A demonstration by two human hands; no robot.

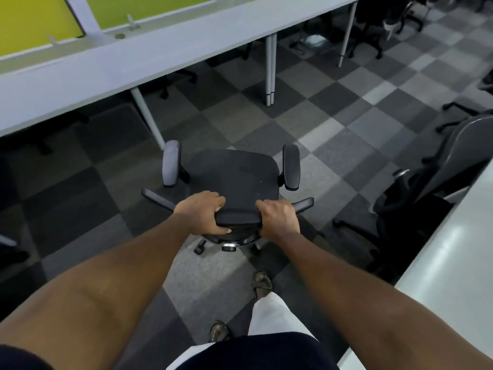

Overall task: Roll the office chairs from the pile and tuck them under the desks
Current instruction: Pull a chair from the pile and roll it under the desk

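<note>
Black office chair (232,177), padded armrests (172,162), left hand (202,213) and right hand (277,218) tight around its backrest (237,218)

The chair (234,177) hides most of its own wheels (199,249) under the seat. The left hand (202,213) and right hand (278,218) cover both ends of its back. On the right, the dark chairs (440,169) and the near desk (453,263) are cut off by the edge. The far chairs (394,14) are blurry. One foot (218,332) is half hidden.
</note>
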